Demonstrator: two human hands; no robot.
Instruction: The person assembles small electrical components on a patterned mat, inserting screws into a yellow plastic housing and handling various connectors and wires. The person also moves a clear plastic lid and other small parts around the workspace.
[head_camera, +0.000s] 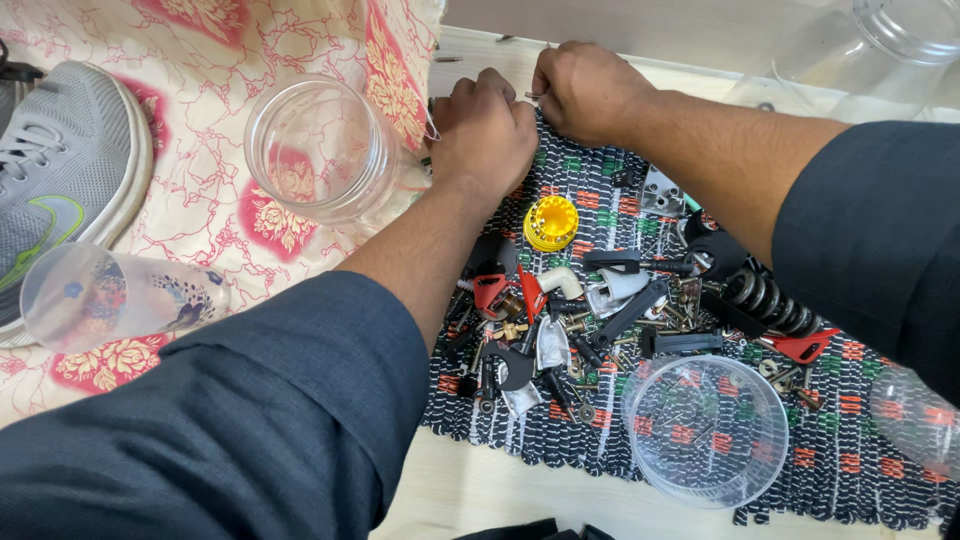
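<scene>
My left hand (485, 130) and my right hand (585, 90) rest close together at the far edge of a dark woven mat (600, 430). Both have their fingers curled, and a small thin metal piece (531, 96) shows between them; which hand grips it I cannot tell. Behind the hands, on the mat, lies a pile of small hardware: a yellow ribbed cap (551, 222), red clips (490, 288), a black coil spring (770, 303), screws and black plastic parts.
A clear glass jar (320, 150) lies on its side on a floral cloth (200, 60) left of my hands. A clear plastic tub (705, 430) stands on the mat's near part. A grey shoe (60, 170) and a clear cup (100, 297) lie at the left.
</scene>
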